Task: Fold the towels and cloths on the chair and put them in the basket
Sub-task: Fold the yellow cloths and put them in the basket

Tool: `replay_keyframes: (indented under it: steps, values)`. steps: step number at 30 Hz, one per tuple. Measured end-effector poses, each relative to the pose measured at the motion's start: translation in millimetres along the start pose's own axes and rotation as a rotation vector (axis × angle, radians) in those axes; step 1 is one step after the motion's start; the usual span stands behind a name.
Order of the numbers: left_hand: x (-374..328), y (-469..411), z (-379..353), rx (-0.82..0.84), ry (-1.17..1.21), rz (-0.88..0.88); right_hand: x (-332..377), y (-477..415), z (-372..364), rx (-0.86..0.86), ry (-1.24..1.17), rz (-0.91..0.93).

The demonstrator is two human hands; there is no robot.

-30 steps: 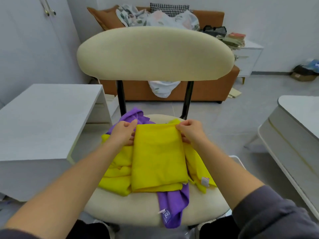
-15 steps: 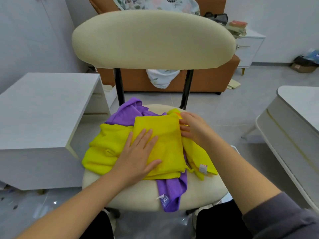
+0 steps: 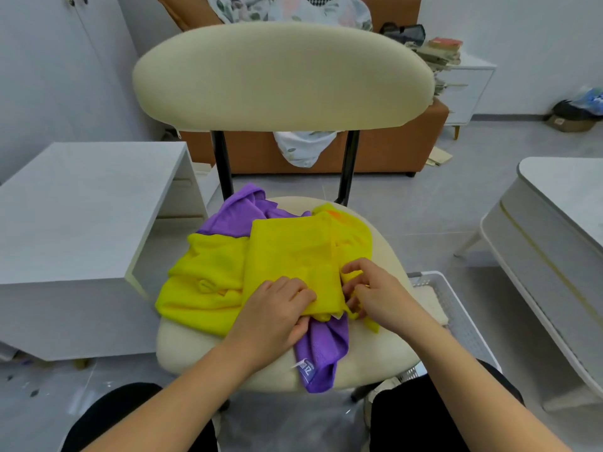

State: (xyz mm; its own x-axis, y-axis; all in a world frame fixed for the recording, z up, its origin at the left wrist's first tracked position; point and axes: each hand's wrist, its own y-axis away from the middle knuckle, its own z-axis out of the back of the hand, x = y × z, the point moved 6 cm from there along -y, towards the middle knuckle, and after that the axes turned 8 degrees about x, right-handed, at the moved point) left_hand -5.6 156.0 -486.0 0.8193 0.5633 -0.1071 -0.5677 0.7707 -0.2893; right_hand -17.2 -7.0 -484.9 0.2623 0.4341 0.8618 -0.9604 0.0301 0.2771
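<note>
Head view:
- A folded yellow cloth (image 3: pixel 290 252) lies mid-frame on the seat of a cream chair (image 3: pixel 280 76).
- The left hand (image 3: pixel 277 309) grips the cloth's near edge, fingers curled over it.
- The right hand (image 3: pixel 375 295) pinches the near right corner, fingers bent; the two hands sit close together.
- A purple cloth (image 3: pixel 321 347) lies beneath and hangs over the seat's front.
- A second yellow cloth (image 3: pixel 202 282) lies crumpled at the left.
- The white basket (image 3: pixel 456 308) stands right of the chair on the floor.
</note>
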Motion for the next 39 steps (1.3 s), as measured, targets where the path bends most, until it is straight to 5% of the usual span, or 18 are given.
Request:
replay_keyframes:
  steps: [3, 7, 11, 17, 24, 27, 39]
  values:
    - [11, -3, 9, -0.064, 0.169, 0.131, 8, -1, 1, 0.039, -0.082, 0.100]
    - [38, -16, 45, -0.170, 0.429, 0.319, 44, -3, 12, -0.070, 0.245, 0.474]
    - [51, -51, 91, -0.112, 0.511, 0.185, 98, -18, 21, -0.064, 0.194, 0.692]
    - [71, -78, 139, -0.161, 0.467, 0.159, 146, -41, 40, -0.093, -0.202, 0.682]
    - [65, -84, 155, -0.203, 0.326, 0.079, 161, -42, 50, -0.180, -0.375, 0.523]
    - [63, -83, 158, -0.220, 0.448, 0.055, 157, -36, 49, -0.132, -0.456, 0.473]
    - [52, -71, 167, -0.066, 0.668, 0.029, 164, -21, 46, -0.123, -0.422, 0.513]
